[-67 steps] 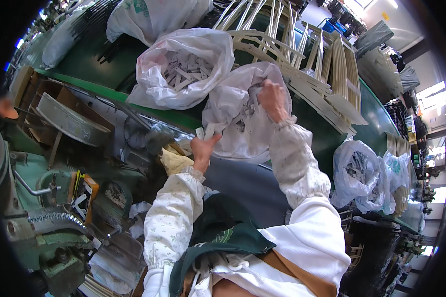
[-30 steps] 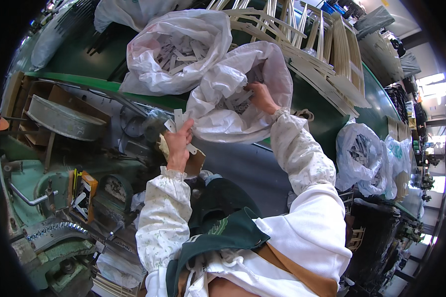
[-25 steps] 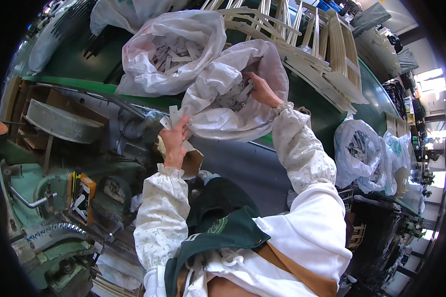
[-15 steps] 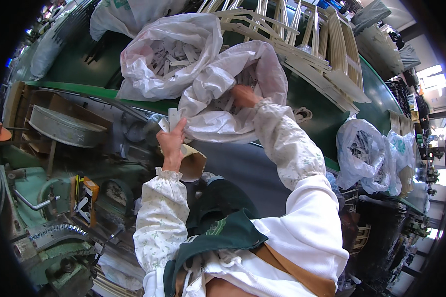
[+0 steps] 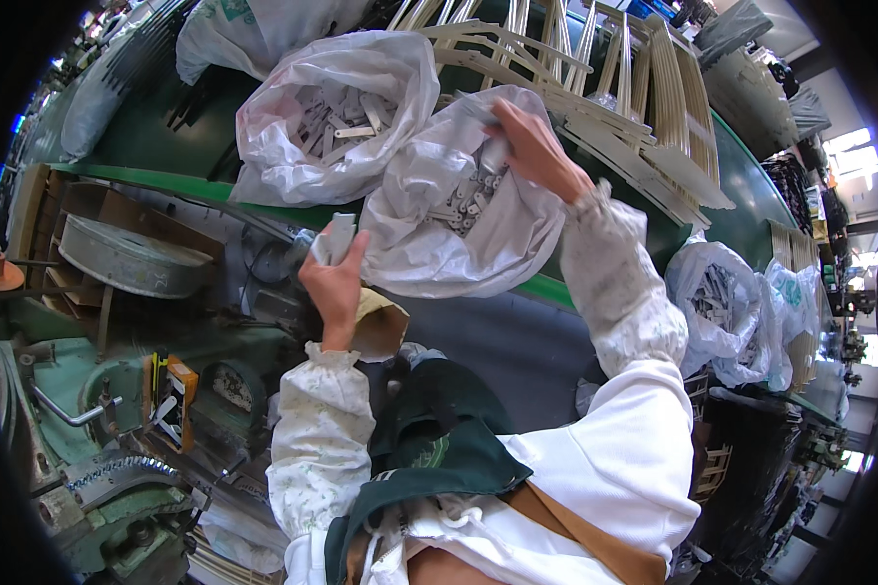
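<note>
My left hand [image 5: 334, 283] holds a small stack of flat grey plastic pieces [image 5: 336, 239] just left of a white plastic bag [image 5: 458, 244]. That bag is open and holds several more such pieces [image 5: 468, 195]. My right hand [image 5: 532, 146] reaches into the bag's mouth from the right, fingers closed on the grey pieces. Both forearms wear white speckled sleeves. A second white bag [image 5: 332, 117] full of similar pieces sits to the left behind it.
Cream plastic frames [image 5: 605, 107] are stacked on the green table [image 5: 751, 185] behind the bags. More filled white bags [image 5: 722, 302] hang at the right. A green machine with a round metal disc [image 5: 127, 258] stands lower left.
My right hand has pushed deeper into the near bag and taken hold of pieces. My left hand has stayed beside the bag with its stack.
</note>
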`<act>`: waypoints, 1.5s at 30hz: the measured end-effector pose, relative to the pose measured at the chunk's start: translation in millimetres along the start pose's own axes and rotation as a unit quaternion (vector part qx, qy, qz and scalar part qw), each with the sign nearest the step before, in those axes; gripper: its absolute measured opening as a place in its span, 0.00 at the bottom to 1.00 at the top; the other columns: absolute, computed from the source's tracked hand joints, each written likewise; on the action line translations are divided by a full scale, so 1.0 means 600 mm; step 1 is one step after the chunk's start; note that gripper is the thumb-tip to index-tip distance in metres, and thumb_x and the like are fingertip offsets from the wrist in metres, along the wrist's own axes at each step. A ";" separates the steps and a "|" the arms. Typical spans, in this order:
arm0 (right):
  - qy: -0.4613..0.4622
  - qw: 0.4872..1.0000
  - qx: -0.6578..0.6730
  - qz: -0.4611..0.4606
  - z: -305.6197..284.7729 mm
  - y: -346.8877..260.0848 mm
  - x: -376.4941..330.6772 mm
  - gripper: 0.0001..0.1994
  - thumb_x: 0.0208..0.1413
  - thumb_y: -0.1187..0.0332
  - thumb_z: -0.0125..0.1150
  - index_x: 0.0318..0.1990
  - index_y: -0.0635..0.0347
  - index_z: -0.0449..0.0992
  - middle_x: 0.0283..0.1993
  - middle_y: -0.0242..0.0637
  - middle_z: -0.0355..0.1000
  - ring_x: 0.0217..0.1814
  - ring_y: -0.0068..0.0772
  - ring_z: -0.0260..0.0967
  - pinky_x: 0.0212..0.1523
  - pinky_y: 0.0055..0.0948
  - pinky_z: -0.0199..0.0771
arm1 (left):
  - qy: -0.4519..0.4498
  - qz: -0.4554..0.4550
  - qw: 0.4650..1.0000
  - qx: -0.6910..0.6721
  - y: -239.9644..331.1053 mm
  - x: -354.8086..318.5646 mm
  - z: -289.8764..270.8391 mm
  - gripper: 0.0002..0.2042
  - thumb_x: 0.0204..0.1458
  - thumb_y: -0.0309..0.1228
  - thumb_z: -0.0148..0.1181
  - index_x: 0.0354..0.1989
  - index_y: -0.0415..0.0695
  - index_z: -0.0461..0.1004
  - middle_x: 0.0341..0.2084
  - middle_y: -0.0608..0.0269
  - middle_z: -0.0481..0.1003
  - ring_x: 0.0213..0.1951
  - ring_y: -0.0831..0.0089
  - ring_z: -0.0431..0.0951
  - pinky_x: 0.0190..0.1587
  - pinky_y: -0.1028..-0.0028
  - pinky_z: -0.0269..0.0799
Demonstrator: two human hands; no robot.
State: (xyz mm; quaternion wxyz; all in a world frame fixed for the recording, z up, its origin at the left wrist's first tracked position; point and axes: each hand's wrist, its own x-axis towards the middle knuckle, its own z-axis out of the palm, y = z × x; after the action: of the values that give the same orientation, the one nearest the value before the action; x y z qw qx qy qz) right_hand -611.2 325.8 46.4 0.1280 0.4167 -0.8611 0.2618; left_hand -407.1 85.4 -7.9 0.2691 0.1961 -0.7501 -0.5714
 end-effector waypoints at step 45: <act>-0.333 0.932 -0.071 -0.123 0.300 -0.009 -0.099 0.28 0.49 0.72 0.54 0.61 0.58 0.60 0.48 0.54 0.69 0.38 0.51 0.73 0.37 0.41 0.76 | -0.001 -0.368 0.902 -0.225 -0.124 -0.198 -0.062 0.07 0.45 0.25 0.68 0.27 0.44 0.74 0.16 0.77 0.67 0.14 0.88 0.62 0.14 0.82 0.50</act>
State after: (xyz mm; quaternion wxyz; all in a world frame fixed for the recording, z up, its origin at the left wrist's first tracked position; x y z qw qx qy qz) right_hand -570.6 261.4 -127.1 -0.1058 0.5722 -0.8128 0.0280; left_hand -292.6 108.8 -93.3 0.0765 0.3917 -0.4763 -0.7835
